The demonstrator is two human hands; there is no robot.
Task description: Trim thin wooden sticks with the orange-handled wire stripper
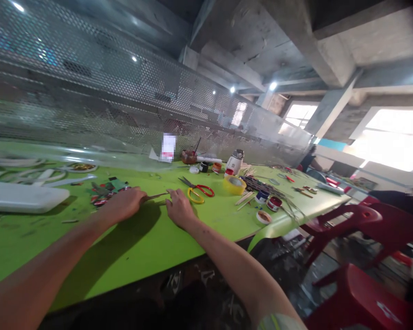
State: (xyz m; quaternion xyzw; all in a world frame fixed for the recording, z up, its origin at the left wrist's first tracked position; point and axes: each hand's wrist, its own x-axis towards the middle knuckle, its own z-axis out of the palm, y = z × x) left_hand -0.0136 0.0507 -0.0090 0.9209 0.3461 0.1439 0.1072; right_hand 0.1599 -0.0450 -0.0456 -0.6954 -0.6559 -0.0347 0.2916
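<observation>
Over the green tabletop (131, 261), my left hand (132, 202) is closed on one end of a thin brown strip (156, 196). The strip runs level to my right hand (179, 208), whose fingers pinch its other end. Its material is too small to make out. Just right of my right hand lies a pair of scissors (204, 190) with one red and one yellow handle, blades apart. Beyond my left wrist sits a small heap of green and red scraps (106, 190), partly hidden by the forearm.
A white plastic case (24, 197) lies at the left. On the right are a yellow tape roll (239, 184), a blue paint jar (261, 197), a red paint jar (274, 203) and a white bottle (235, 160). A perforated screen (124, 91) borders the back; red chairs (358, 293) stand right.
</observation>
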